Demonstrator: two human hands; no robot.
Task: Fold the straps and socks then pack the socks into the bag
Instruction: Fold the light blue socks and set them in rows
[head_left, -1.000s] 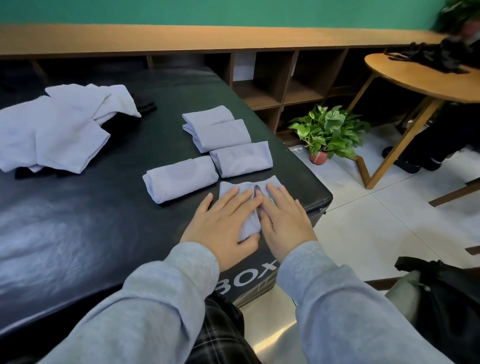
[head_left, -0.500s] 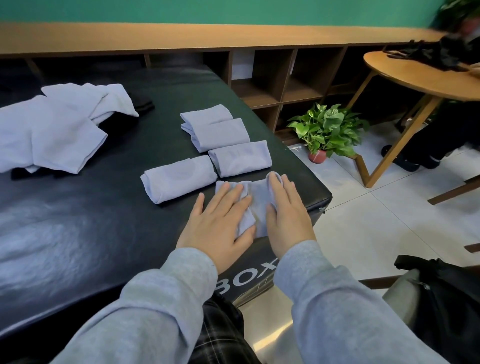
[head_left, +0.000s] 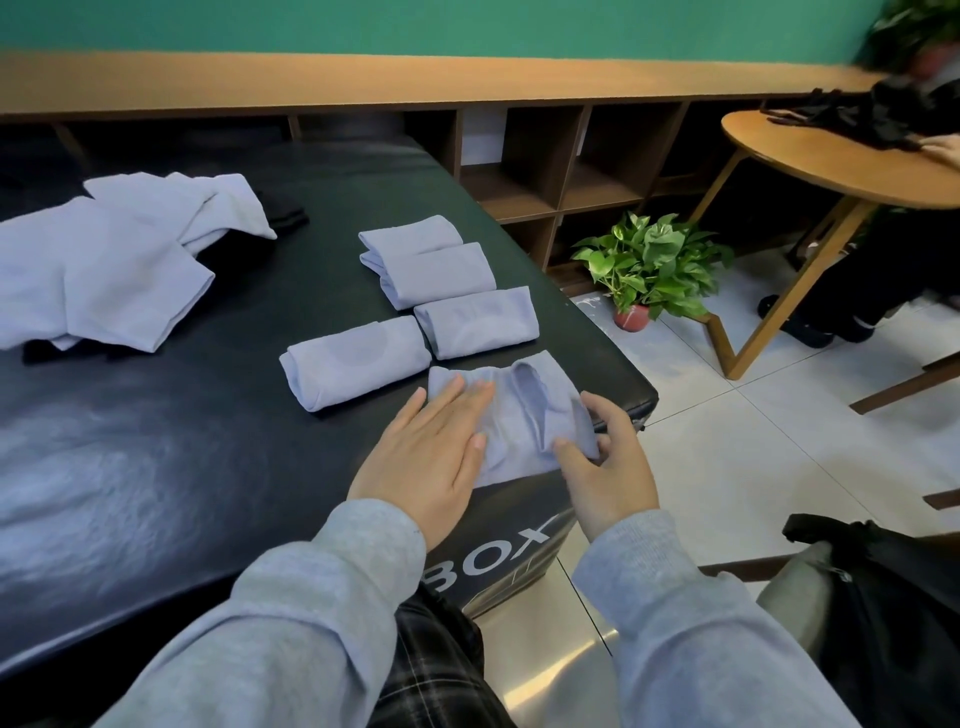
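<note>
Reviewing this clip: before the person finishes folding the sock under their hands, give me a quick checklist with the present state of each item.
1. Left hand flat on the sock being folded, pinning it: ok.
2. Right hand pinching the sock's right edge: ok.
3. Sock lies flat and neat: not ok, it is bunched in the middle.
4. Sock fully on the black padded table: ok, though close to the corner.
5. Folded socks kept apart from this one: ok.
6. Black bag open for packing: cannot tell.

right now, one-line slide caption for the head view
Left hand presses a pale blue sock flat on the black padded table while right hand pinches its edge.
</note>
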